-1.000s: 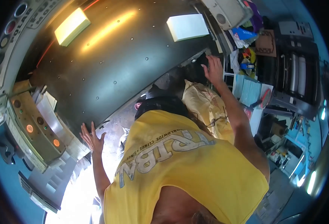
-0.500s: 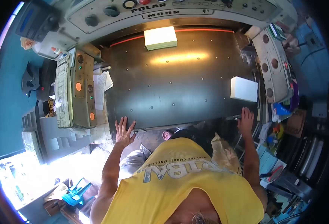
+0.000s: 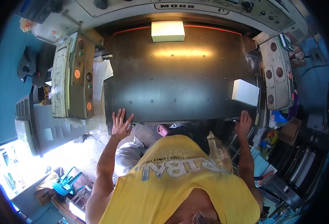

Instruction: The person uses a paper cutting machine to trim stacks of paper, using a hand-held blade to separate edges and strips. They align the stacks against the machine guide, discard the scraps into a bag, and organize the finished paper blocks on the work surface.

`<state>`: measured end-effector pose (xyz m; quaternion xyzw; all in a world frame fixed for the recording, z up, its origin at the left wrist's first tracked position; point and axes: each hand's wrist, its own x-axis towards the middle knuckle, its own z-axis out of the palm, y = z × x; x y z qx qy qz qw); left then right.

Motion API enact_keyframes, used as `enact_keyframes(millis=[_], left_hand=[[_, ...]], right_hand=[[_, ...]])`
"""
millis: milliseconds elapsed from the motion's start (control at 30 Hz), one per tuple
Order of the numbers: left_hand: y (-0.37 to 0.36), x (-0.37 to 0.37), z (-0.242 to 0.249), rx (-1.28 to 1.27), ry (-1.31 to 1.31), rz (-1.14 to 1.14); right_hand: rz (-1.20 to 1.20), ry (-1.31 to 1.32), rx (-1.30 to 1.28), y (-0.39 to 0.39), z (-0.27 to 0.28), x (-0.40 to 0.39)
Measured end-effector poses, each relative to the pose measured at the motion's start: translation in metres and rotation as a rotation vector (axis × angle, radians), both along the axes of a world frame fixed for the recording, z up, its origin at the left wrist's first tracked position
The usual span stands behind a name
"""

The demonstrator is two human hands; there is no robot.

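Note:
My left hand [image 3: 122,125] rests at the front left corner of a dark metal machine table [image 3: 186,106], fingers spread on its edge. On the front right edge lies my right hand [image 3: 243,123], its fingers stretched out and nothing held. Just beyond that hand, a white block-like paper stack [image 3: 246,92] sits at the table's right side. Another stack of paper [image 3: 168,31], yellowish under the lamp light, stands at the back beside a red line.
Control boxes flank the table on the left [image 3: 83,76] and right [image 3: 274,74]. Across the back runs the machine's front panel [image 3: 134,6] with knobs. Loose paper sheets [image 3: 101,71] lie by the left box. A blue plastic chair [image 3: 66,183] stands lower left.
My view has tilted and shifted slightly, so the machine sits higher in the picture. Both hands stay at the table's front edge, and the paper stacks keep their places.

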<state>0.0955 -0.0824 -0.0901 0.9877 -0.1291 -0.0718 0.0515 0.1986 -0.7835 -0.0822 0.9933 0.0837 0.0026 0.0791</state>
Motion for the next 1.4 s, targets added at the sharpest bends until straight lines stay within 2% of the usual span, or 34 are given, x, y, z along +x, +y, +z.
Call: enact_keyframes(millis=[567, 800, 867, 967, 1000, 1067, 1100, 1167, 1233, 1300, 1367, 1400], left_hand=[[-0.001, -0.001, 0.003, 0.049, -0.022, -0.009], [-0.005, -0.002, 0.011, 0.085, 0.003, -0.001], [-0.004, 0.000, 0.019, -0.001, 0.000, 0.003], [-0.015, 0.010, 0.055, -0.067, -0.004, 0.041], [-0.020, 0.017, 0.064, -0.077, -0.003, 0.060], [-0.021, 0.050, 0.062, -0.222, -0.125, 0.108], [-0.021, 0.079, 0.062, -0.293, -0.192, 0.128], [-0.027, 0.147, 0.062, -0.413, -0.200, 0.235], [-0.040, 0.227, 0.071, -0.549, -0.073, 0.414], [-0.046, 0.313, 0.050, -0.995, 0.040, 0.665], [-0.057, 0.377, 0.054, -0.986, 0.127, 0.764], [-0.065, 0.403, 0.057, -0.985, 0.168, 0.814]], right_hand=[[0.038, -0.052, 0.045, 0.002, 0.000, -0.005], [-0.031, -0.057, 0.022, 0.017, 0.004, -0.013], [-0.082, -0.082, -0.023, 0.037, 0.013, -0.014], [-0.299, -0.123, 0.373, 0.105, 0.044, -0.011], [-0.169, -0.225, 0.548, 0.125, 0.045, -0.005], [-0.079, -0.237, 0.766, 0.181, 0.060, 0.025], [-0.090, -0.167, 0.857, 0.206, 0.058, 0.050], [-0.213, 0.052, 1.253, 0.251, 0.044, 0.116], [-0.249, 0.231, 1.303, 0.292, 0.048, 0.193], [-0.335, 0.214, 1.285, 0.326, 0.026, 0.279], [-0.424, 0.155, 1.360, 0.355, 0.023, 0.341], [-0.432, 0.138, 1.310, 0.364, 0.019, 0.363]])
